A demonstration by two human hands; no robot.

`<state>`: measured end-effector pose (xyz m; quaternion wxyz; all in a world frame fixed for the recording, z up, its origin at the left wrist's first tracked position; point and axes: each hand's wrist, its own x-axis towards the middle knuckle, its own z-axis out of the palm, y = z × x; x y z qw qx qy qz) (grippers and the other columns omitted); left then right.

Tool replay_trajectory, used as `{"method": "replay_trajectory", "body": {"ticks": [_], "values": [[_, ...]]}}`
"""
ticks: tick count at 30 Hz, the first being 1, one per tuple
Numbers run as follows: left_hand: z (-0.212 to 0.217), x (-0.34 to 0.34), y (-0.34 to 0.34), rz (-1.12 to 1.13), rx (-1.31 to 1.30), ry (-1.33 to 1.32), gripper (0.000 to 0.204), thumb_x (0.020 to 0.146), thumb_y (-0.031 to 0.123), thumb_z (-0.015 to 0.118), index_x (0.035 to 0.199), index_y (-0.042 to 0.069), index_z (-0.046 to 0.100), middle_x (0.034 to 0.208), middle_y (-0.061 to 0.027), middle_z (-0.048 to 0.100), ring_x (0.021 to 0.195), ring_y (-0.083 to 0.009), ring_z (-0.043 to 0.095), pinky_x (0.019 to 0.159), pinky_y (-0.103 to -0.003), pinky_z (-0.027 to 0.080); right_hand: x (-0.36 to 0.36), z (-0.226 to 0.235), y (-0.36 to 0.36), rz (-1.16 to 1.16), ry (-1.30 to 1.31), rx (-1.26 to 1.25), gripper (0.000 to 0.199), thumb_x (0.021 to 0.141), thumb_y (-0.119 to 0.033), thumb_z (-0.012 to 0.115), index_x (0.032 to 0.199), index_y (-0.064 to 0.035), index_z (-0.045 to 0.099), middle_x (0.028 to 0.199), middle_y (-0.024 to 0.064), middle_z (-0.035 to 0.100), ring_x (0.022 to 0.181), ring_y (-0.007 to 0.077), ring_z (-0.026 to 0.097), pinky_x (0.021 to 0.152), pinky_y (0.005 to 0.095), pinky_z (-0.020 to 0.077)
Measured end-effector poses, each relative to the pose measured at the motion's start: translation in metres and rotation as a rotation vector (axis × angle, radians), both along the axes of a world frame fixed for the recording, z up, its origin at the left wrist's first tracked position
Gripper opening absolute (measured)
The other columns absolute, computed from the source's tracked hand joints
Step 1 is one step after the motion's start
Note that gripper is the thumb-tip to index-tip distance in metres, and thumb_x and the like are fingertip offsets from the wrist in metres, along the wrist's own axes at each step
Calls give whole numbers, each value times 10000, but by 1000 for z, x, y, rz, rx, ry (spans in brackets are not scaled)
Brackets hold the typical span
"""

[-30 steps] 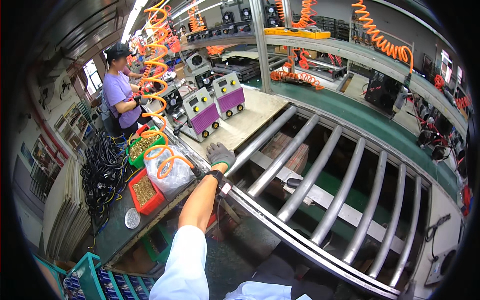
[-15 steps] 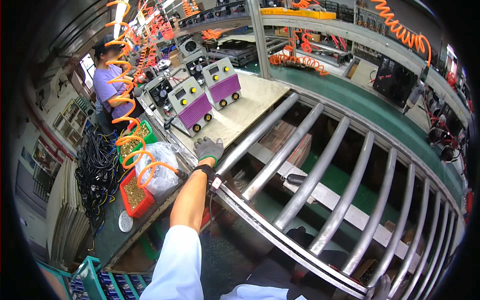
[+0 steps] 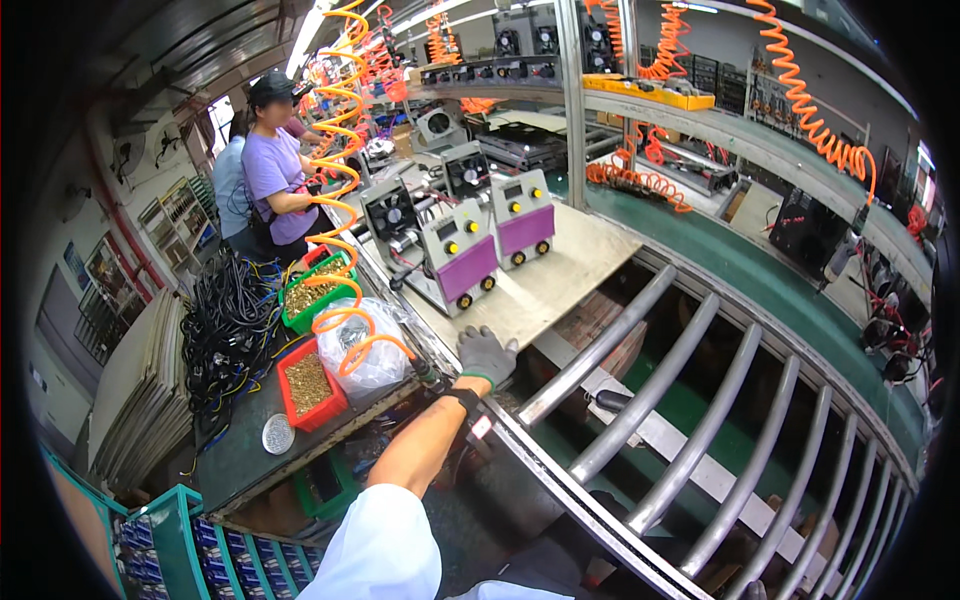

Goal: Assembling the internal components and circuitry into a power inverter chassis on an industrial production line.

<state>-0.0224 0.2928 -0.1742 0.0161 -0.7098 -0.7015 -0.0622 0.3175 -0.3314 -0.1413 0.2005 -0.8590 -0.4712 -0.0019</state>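
Note:
My left hand [image 3: 487, 356], in a grey glove with a green cuff, lies with fingers spread on the near left corner of a pale board [image 3: 590, 262]. On that board stand two partly built machines with fans, yellow knobs and purple panels, one nearer [image 3: 462, 258] and one farther [image 3: 524, 222]. My fingers are short of the nearer machine and do not touch it. Only a sliver of my right hand [image 3: 755, 591] shows at the lower edge, by the rollers; its fingers are hidden.
Metal rollers [image 3: 690, 430] run along the right. On the left bench are a red bin [image 3: 310, 384] and a green bin [image 3: 318, 296] of brass-coloured parts, a clear plastic bag [image 3: 375, 350] and black cables [image 3: 235, 335]. An orange coiled hose [image 3: 340, 150] hangs above. Co-workers [image 3: 275, 170] stand beyond.
The view has shifted, so the scene sits lower and farther right. Between the board and the first roller a gap has opened, with my left hand still on the board. My right hand shows less.

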Motion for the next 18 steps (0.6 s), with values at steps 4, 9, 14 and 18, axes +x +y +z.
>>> {"method": "replay_trajectory", "body": {"ticks": [4, 9, 14, 18], "values": [[6, 22, -40, -84, -51, 101, 820, 920, 618, 463, 1411, -39, 448, 1394, -245, 475, 1282, -378, 443, 1062, -454, 369, 1, 0, 22, 14, -30, 93, 554, 938, -341, 577, 1335, 43, 524, 1343, 276, 528, 1293, 439, 457, 1099, 476, 358], [34, 52, -103, -282, -169, 201, 843, 963, 625, 364, 1445, -65, 406, 1427, -289, 474, 1330, -392, 453, 1091, -422, 359, -21, -3, 134, 170, 37, 316, 402, 797, -131, 592, 1171, 12, 563, 1287, 250, 537, 1230, 450, 506, 1035, 499, 430], [31, 74, -170, -448, -137, 204, 839, 967, 616, 354, 1416, -89, 428, 1443, -277, 466, 1349, -415, 429, 1114, -450, 335, -60, 3, 234, 518, 101, 382, 478, 771, -166, 681, 1201, 0, 558, 1247, 236, 554, 1151, 417, 544, 983, 489, 448], [46, 94, -222, -596, -183, 190, 845, 956, 649, 340, 1409, -54, 459, 1431, -287, 467, 1336, -413, 442, 1106, -463, 347, -91, 2, 279, 610, 158, 389, 427, 804, -173, 670, 1179, 9, 577, 1224, 233, 580, 1124, 405, 567, 964, 480, 467]]}}
